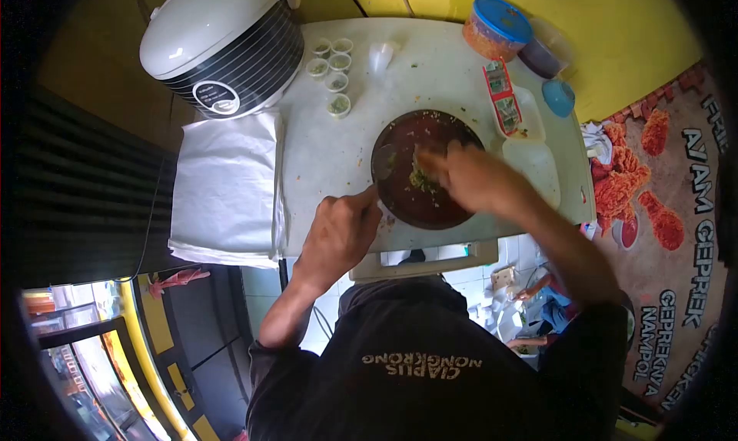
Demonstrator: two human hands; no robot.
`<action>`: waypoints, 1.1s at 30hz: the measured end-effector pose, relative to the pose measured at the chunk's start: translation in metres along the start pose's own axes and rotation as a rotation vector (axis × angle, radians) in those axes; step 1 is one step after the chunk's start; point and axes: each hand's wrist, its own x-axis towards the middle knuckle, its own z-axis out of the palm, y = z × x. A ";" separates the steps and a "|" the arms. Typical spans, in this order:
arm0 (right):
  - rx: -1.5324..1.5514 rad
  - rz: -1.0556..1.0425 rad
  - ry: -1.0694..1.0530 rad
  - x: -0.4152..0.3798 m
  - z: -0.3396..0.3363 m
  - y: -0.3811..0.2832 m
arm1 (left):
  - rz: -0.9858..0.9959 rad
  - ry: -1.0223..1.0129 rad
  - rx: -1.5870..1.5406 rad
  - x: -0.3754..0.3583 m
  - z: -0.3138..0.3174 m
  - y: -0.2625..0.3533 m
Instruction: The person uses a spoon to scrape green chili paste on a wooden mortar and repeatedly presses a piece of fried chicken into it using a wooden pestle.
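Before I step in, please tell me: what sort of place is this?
Probably the kitchen corner of a small fried-chicken eatery or stall: the banner shows fried chicken and reads "AYAM GEPREK", and there are a large rice cooker and several small cups holding green bits.

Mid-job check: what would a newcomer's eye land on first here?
Probably the dark red round dish in mid-picture, with chopped green bits inside and the motion-blurred right hand over it. Then the big striped cooker at top left and the blue-lidded tub at top right.
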 end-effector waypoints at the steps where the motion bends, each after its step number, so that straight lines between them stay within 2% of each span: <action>1: 0.010 0.003 0.001 0.009 -0.012 0.000 | -0.001 -0.009 0.004 -0.001 -0.001 0.004; 3: 0.021 0.206 -0.375 0.022 -0.034 -0.007 | 0.088 0.024 0.026 0.002 0.000 0.012; 4: 0.058 0.254 -0.105 0.009 0.003 0.000 | 0.091 0.025 0.029 0.000 -0.002 0.012; 5: -0.010 0.176 0.108 -0.005 0.025 -0.006 | 0.008 -0.032 0.004 -0.001 -0.004 0.010; 6: -0.032 0.128 0.227 0.001 0.023 -0.005 | -0.073 -0.078 -0.023 0.002 -0.005 0.009; 7: -0.047 0.077 0.336 0.002 0.021 -0.006 | -0.071 -0.067 -0.022 0.005 -0.003 0.008; 8: 0.179 0.230 0.011 0.002 0.010 0.006 | -0.044 -0.090 -0.002 0.003 -0.001 0.006; 9: 0.401 0.376 -0.308 0.009 -0.038 0.003 | -0.006 -0.110 0.023 0.001 0.001 0.004; 10: 0.471 0.391 -0.351 0.017 -0.034 0.022 | 0.095 -0.029 0.098 -0.004 0.012 -0.010; 13: 0.367 0.323 -0.294 -0.005 -0.035 0.002 | 0.180 0.003 0.156 -0.002 0.005 0.002; 14: 0.196 0.120 0.139 -0.014 0.010 0.007 | 0.071 -0.035 0.120 -0.008 0.010 -0.005; 15: 0.198 0.159 0.177 -0.030 0.013 -0.015 | 0.065 -0.036 0.120 -0.015 0.015 -0.011; 17: 0.183 0.416 0.113 -0.038 0.023 -0.047 | 0.431 0.154 0.373 -0.020 0.019 -0.020; 18: 0.181 0.415 0.119 -0.028 0.024 -0.033 | 0.435 0.157 0.375 -0.015 0.018 -0.021; 20: 0.112 0.091 0.144 -0.009 0.041 0.004 | 0.468 0.143 0.447 -0.017 0.017 -0.016; 21: 0.122 0.105 0.136 -0.006 0.038 0.009 | 0.469 0.127 0.437 -0.014 0.014 -0.008; 23: -0.022 0.061 0.057 0.004 0.027 0.010 | -0.004 -0.208 0.177 -0.001 0.004 0.007; 24: 0.070 0.384 0.070 -0.009 0.022 -0.023 | 0.169 -0.018 0.150 -0.009 0.009 -0.001; 25: 0.064 0.385 0.083 -0.014 0.030 -0.031 | 0.179 -0.010 0.154 -0.008 0.005 0.002; 27: -0.011 0.394 0.124 -0.010 0.052 -0.029 | -0.120 -0.194 0.018 -0.002 0.000 0.011; 28: -0.028 0.251 0.148 -0.003 0.060 -0.001 | -0.102 -0.173 0.049 -0.005 0.005 0.005; 29: -0.099 -0.012 0.232 0.006 0.061 0.029 | -0.112 -0.185 0.052 -0.009 0.009 0.003; 31: 0.386 0.364 -0.311 0.009 -0.019 0.022 | 0.032 -0.139 0.111 -0.002 0.020 0.001; 32: 0.380 0.361 -0.307 0.003 -0.021 0.026 | 0.066 -0.072 0.065 0.001 0.029 0.001; 33: 0.573 0.389 -0.248 -0.009 -0.020 0.035 | 0.063 -0.066 0.066 0.002 0.029 0.009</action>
